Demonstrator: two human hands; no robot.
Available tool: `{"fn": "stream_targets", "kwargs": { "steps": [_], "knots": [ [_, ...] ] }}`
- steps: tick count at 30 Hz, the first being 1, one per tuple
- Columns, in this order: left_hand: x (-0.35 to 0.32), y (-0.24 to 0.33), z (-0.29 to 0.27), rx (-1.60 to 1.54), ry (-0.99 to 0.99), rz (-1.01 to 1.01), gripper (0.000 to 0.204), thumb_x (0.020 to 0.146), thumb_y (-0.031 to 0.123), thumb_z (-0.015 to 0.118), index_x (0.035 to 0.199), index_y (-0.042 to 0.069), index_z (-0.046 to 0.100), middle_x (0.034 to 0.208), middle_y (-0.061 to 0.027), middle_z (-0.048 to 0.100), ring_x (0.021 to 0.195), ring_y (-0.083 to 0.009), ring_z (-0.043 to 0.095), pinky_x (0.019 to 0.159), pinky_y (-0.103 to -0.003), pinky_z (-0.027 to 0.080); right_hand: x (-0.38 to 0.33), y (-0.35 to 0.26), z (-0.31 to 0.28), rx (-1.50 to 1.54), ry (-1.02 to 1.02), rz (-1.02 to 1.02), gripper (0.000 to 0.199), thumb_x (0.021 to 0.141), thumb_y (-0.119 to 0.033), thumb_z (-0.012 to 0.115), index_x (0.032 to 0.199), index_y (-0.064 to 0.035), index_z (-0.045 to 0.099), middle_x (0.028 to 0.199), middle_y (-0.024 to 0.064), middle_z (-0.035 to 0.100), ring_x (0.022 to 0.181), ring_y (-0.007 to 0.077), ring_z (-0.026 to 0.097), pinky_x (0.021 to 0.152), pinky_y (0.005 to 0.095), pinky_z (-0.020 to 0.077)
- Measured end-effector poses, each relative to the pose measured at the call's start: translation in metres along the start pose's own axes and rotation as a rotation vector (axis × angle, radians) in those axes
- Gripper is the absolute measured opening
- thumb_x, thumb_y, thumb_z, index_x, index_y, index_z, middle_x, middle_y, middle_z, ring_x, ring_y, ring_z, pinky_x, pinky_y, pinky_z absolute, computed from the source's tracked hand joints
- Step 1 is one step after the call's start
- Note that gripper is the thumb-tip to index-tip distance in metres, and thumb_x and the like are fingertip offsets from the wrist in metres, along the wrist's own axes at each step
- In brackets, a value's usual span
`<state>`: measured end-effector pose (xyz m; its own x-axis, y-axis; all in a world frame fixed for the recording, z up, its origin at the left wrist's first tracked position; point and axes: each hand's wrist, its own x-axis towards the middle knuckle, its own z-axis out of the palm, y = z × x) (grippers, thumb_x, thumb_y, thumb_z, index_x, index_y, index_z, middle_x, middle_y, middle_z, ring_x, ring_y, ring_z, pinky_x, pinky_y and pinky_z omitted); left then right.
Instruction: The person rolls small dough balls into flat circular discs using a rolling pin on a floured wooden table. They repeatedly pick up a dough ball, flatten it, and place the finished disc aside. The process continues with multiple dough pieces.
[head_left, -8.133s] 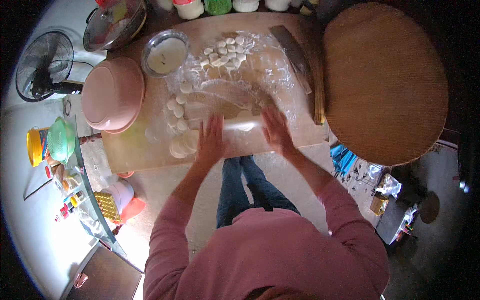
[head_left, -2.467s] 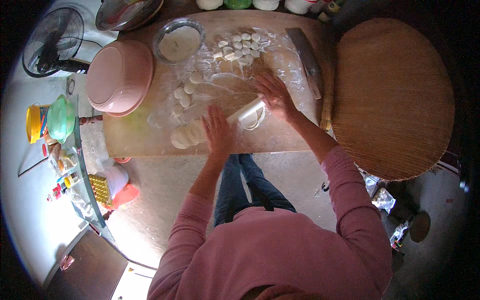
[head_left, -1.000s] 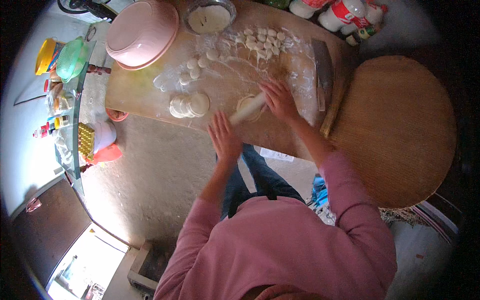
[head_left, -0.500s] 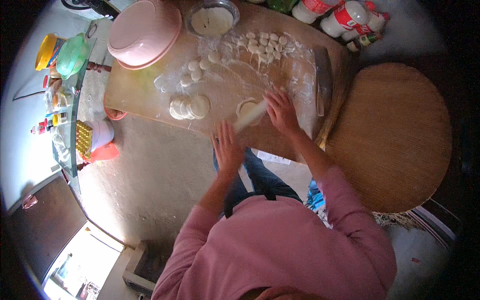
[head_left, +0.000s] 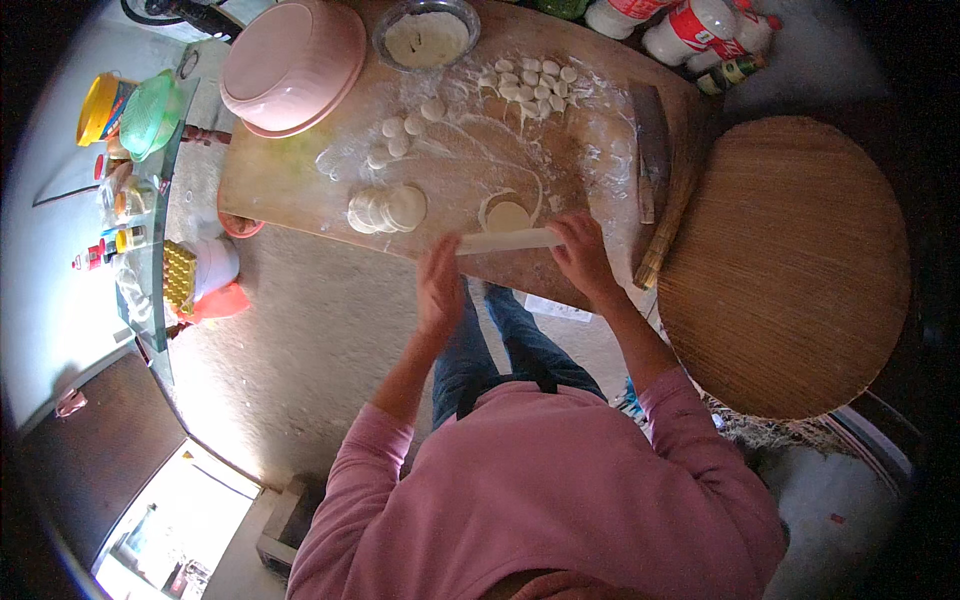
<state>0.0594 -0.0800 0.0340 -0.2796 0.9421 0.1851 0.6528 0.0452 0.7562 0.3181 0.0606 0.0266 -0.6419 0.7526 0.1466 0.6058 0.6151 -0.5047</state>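
Observation:
A pale rolling pin [head_left: 508,240] lies across the near edge of the floured wooden board [head_left: 290,180]. My left hand [head_left: 438,285] presses flat on its left end and my right hand [head_left: 580,255] on its right end. Just beyond the pin sits a small round dough wrapper [head_left: 508,215]. A fanned stack of rolled wrappers [head_left: 388,209] rests to the left. Several small dough pieces [head_left: 530,85] are grouped at the far side, with a few more [head_left: 400,145] nearer the bowl.
An upturned pink bowl [head_left: 292,62] and a glass bowl of flour [head_left: 427,35] stand at the board's far left. A cleaver [head_left: 652,145] lies at the right edge. A big round woven tray [head_left: 785,265] is on the right. Bottles [head_left: 690,25] stand behind.
Both hands and the rolling pin have come back toward the board's near edge. The view has swung, so the board now sits higher and more tilted.

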Motion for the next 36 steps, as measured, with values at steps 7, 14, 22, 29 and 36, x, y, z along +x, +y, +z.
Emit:
{"fn": "stream_targets", "kwargs": {
  "steps": [7,14,22,29,36],
  "knots": [
    [0.081,-0.017,0.054,-0.026,-0.164,-0.173,0.025,0.090,0.010,0.063,0.114,0.003,0.063,0.117,-0.0213,0.060,0.114,-0.0409,0.057,0.096,-0.052,0.047,-0.053,-0.007,-0.010,0.235,0.225,0.449,0.049,0.084,-0.008,0.076,0.130,-0.0036,0.057,0.123,0.0152,0.057,0.115,0.0345,0.060,0.094,0.0452,0.0525],
    [0.101,0.000,0.075,0.190,-0.414,-0.177,0.019,0.092,0.014,0.061,0.105,0.001,0.060,0.116,-0.0219,0.058,0.109,-0.0402,0.058,0.094,-0.052,0.048,-0.062,-0.008,-0.002,0.427,0.331,0.704,0.042,0.091,-0.012,0.071,0.128,0.0023,0.057,0.118,0.0138,0.057,0.112,0.0255,0.060,0.093,0.0373,0.0536],
    [0.069,-0.101,-0.015,0.420,-0.109,-0.106,0.038,0.094,0.013,0.060,0.129,0.001,0.054,0.132,-0.0215,0.056,0.123,-0.0405,0.053,0.103,-0.051,0.043,-0.058,-0.001,0.018,0.448,0.335,0.721,0.043,0.091,-0.019,0.073,0.124,0.0042,0.058,0.111,0.0152,0.059,0.105,0.0260,0.061,0.091,0.0379,0.0506],
    [0.187,-0.075,-0.004,0.585,0.010,-0.004,0.066,0.097,0.027,0.062,0.152,0.002,0.035,0.159,-0.0214,0.033,0.149,-0.0397,0.028,0.122,-0.052,0.022,-0.050,0.005,0.024,0.500,0.349,0.749,0.042,0.091,-0.012,0.072,0.127,0.0033,0.056,0.115,0.0146,0.059,0.110,0.0245,0.061,0.094,0.0372,0.0512],
    [0.203,-0.058,0.076,0.454,-0.150,0.125,0.070,0.096,0.031,0.060,0.150,-0.005,0.035,0.161,-0.0241,0.029,0.151,-0.0391,0.024,0.124,-0.052,0.018,-0.049,-0.017,0.018,0.577,0.382,0.804,0.044,0.091,-0.009,0.073,0.130,0.0014,0.056,0.119,0.0129,0.058,0.113,0.0245,0.061,0.096,0.0355,0.0517]
  ]
}}
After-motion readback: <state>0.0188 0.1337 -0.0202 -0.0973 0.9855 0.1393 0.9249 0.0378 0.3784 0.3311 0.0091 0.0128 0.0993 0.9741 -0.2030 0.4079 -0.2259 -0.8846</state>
